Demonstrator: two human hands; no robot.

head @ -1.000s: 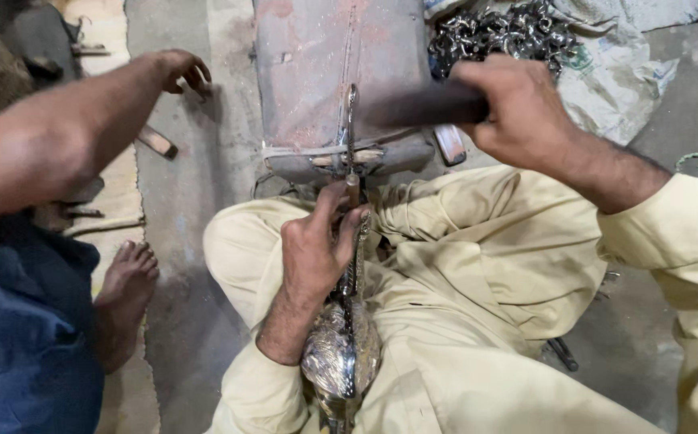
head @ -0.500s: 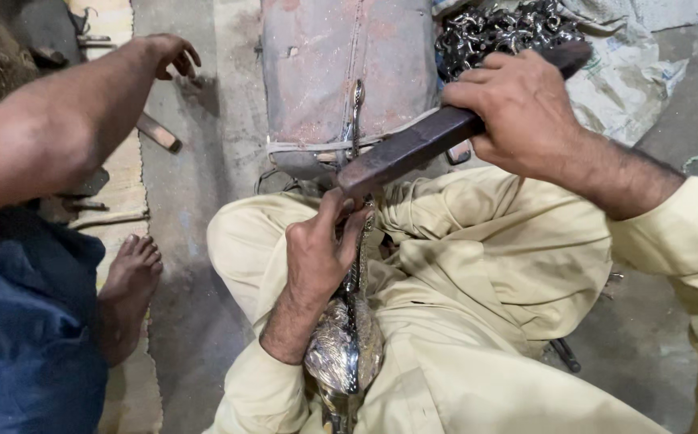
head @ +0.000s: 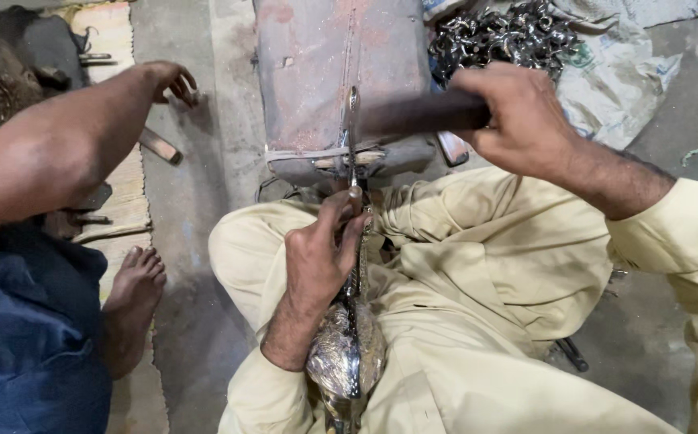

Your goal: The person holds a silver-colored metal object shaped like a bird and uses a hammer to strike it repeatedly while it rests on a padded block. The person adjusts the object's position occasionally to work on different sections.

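Note:
I sit cross-legged in beige clothes. My left hand (head: pixel 322 259) grips a long shiny metal ladle (head: pixel 351 321) by its handle; the engraved bowl lies in my lap and the handle's tip rests on a rusty metal block (head: pixel 317 72) in front of me. My right hand (head: pixel 518 112) is shut on a dark hammer handle (head: pixel 417 115), held level with its far end over the ladle's handle near the block's front edge.
Another person in dark blue sits at the left, an arm (head: pixel 60 145) stretched over a woven mat, a bare foot (head: pixel 134 293) on the concrete floor. A heap of shiny metal pieces (head: pixel 497 36) lies on a white sack (head: pixel 614 76) at the back right.
My right hand swung the hammer up and tilted, then brought it back down level over the ladle's handle. My left hand and the ladle stayed in place.

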